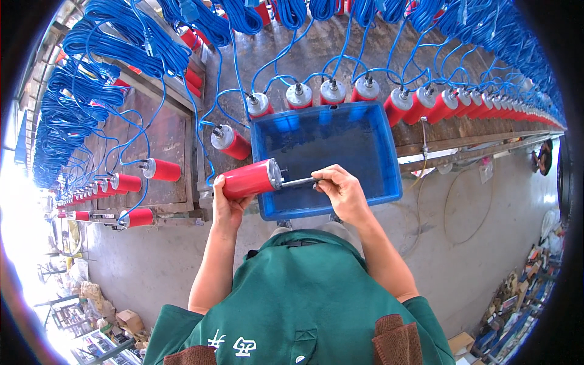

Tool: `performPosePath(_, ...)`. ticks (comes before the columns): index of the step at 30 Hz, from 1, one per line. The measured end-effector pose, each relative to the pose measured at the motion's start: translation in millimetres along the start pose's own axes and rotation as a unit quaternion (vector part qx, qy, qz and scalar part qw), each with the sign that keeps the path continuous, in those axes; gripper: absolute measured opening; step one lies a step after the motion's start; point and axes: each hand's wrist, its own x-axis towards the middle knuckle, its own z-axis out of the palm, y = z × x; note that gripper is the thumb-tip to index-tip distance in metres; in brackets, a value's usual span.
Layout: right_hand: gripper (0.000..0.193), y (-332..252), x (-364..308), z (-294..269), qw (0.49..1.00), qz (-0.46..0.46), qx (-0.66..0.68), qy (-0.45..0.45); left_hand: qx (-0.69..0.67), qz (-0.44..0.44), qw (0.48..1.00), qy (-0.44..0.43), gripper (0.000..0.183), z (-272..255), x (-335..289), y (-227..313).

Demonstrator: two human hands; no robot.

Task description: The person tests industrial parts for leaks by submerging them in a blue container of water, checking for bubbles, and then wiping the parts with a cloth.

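Observation:
My left hand (227, 210) is wrapped round the lower left end of a red cylinder (246, 179) with a grey metal end cap (275, 174). The cylinder is held tilted over the left wall of a blue plastic bin (389, 140). From the cap a thin silver rod (295, 182) reaches right to a dark end piece. My right hand (344, 193) pinches that dark piece between thumb and fingers. Whether the rod is fixed to the cylinder or only pressed against it, I cannot tell.
Red cylinders with blue cords (365, 90) stand in a long row along the brown bench (243, 58). Another row lines the left bench (164, 131). Thick blue cord coils (128, 42) hang above. Shelves with boxes (517, 298) stand at the lower right.

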Motion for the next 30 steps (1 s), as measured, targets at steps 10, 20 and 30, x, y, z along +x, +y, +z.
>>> performPosePath(10,0.01,-10.0,6.2,-2.4,0.992,0.119,0.033,0.017,0.001,0.005,1.0,-0.019,0.073,2.3,-1.8,1.3)
performPosePath(20,0.056,17.0,15.2,-11.7,0.982,0.111,-0.15,-0.017,0.023,0.035,0.999,-0.017,0.069,11.0,-5.4,2.4)
performPosePath(30,0.032,11.0,16.2,-12.7,0.989,0.104,-0.083,-0.062,0.022,0.043,0.999,-0.013,0.071,6.6,-2.2,-2.3)
